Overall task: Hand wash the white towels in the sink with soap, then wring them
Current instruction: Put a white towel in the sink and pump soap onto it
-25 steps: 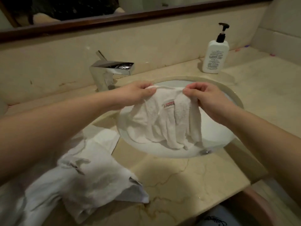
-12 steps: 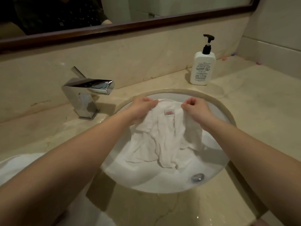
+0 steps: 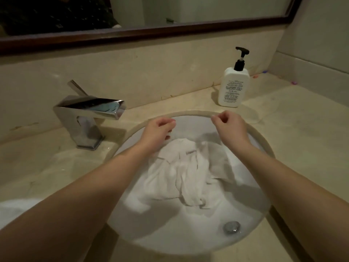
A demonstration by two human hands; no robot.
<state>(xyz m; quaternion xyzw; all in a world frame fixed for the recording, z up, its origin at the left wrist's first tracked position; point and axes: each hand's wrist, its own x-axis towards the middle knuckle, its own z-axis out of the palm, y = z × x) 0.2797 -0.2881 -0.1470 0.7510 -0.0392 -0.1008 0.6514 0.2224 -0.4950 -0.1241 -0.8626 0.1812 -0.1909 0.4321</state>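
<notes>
White towel (image 3: pixel 190 173) lies crumpled in the round white sink (image 3: pixel 188 241), spread across the middle of the basin, with a small label near its far edge. Both hands hover above the far side of the basin, apart from each other. The left hand (image 3: pixel 157 132) has its fingers (image 3: pixel 168 121) loosely curled and holds nothing. The right hand (image 3: pixel 231 126) is the same, fingers curled in, nothing between them. A metal drain plug (image 3: pixel 232 226) sits near the basin's front. On the beige marble worktop (image 3: pixel 302 138) a chrome tap (image 3: pixel 88 114) stands left of the sink, and a white pump bottle (image 3: pixel 234 86) stands behind it. More white cloth (image 3: pixel 17 208) lies at the left edge.
</notes>
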